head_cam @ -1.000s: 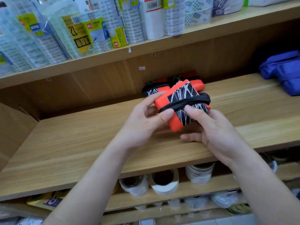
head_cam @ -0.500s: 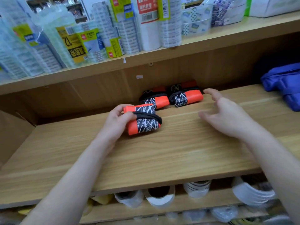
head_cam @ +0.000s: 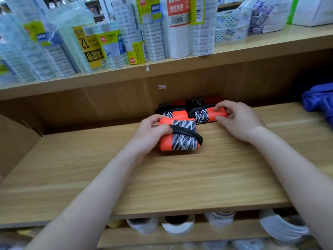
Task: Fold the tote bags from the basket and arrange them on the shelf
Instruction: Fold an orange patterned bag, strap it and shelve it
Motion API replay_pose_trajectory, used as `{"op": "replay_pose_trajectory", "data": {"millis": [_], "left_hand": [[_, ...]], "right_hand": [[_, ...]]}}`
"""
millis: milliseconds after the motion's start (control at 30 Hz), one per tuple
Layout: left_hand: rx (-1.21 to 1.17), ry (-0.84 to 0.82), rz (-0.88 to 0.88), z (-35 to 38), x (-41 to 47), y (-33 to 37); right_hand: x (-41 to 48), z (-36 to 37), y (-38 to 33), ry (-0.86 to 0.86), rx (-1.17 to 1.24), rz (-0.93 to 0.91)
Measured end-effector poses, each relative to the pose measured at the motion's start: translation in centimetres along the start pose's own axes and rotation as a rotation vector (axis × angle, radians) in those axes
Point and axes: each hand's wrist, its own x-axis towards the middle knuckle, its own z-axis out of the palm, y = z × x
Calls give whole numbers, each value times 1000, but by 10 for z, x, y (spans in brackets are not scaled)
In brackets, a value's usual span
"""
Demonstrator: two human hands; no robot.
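Fingers of the left hand are curling over the left end of a folded orange fabric tote bag with a black-and-white scribble panel and a black strap, the thumb pressing on the strap. Fingers of the right hand are clamping the right end of a second folded orange tote bag, thumb in front and the others over the top.

The first bag is lying near the middle of the light wooden shelf board, just in front of the second. A third folded orange tote bag is sitting just left of the second. Behind them, more bundles seem to be lying in shadow; their number is unclear.

Well to the right, a blue fabric heap is resting on the board. Plastic-wrapped packs are crowding the upper shelf, and white tape rolls are showing below.
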Motion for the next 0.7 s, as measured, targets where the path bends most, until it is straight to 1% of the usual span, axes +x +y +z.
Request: {"op": "replay_pose_trajectory", "data": {"millis": [67, 133, 267, 367, 433, 567, 633, 700], "left_hand": [[37, -58, 31, 19, 5, -1], [90, -72, 72, 33, 13, -2], [248, -16, 147, 50, 27, -5], [416, 25, 186, 57, 34, -9], [483, 62, 213, 60, 34, -9], [470, 99, 222, 59, 25, -5], [440, 118, 245, 54, 16, -1], [448, 143, 303, 47, 2, 4]], "right_hand": [[0, 0, 0, 12, 94, -16], [-1, -4, -2, -10, 205, -13], [-4, -11, 0, -118, 384, 54], [-4, -11, 4, -149, 392, 32], [-3, -10, 6, -114, 369, 30], [-9, -13, 3, -67, 384, 66], [-20, -21, 0, -1, 363, 73], [-38, -31, -3, 93, 336, 75]]}}
